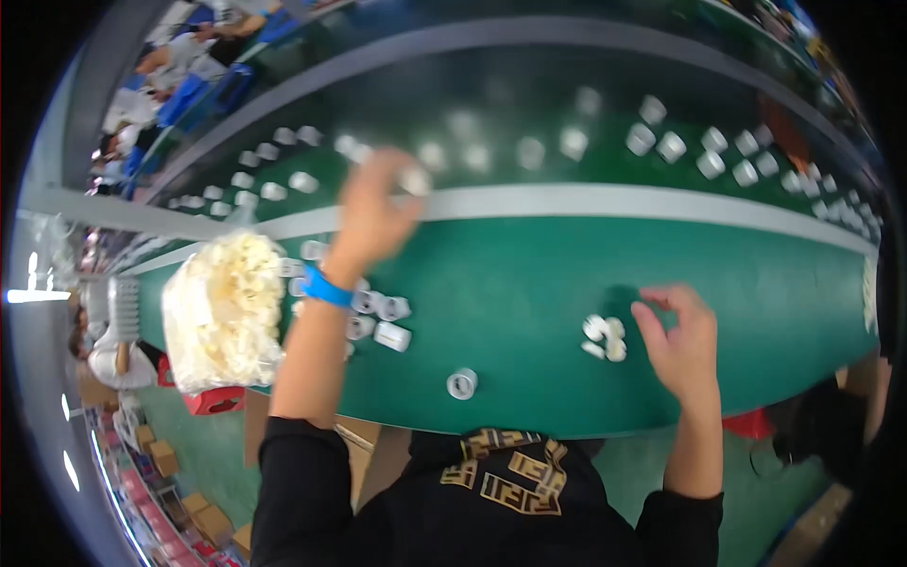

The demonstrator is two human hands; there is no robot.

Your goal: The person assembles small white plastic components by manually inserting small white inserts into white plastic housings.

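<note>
My left hand [373, 213], with a blue band on its wrist, reaches over the pale rail at the far side of the table. Its fingers close on a small white cylindrical part [416, 180], blurred by motion. On the right, my right hand [685, 345] hovers over the green table with thumb and forefinger apart and nothing between them. Just left of it lies a cluster of small cream-white pieces [615, 339]. A single white ring-shaped part [462, 384] rests near the front edge. Several white cylindrical parts [392, 335] are grouped beside my left forearm.
A clear plastic bag [222, 317] full of cream-white pieces stands at the left. Beyond the pale rail [557, 200], many white cylindrical parts [671, 146] are spread along a green strip. A person [123, 364] is at far left; another person's dark clothing [822, 430] shows at right.
</note>
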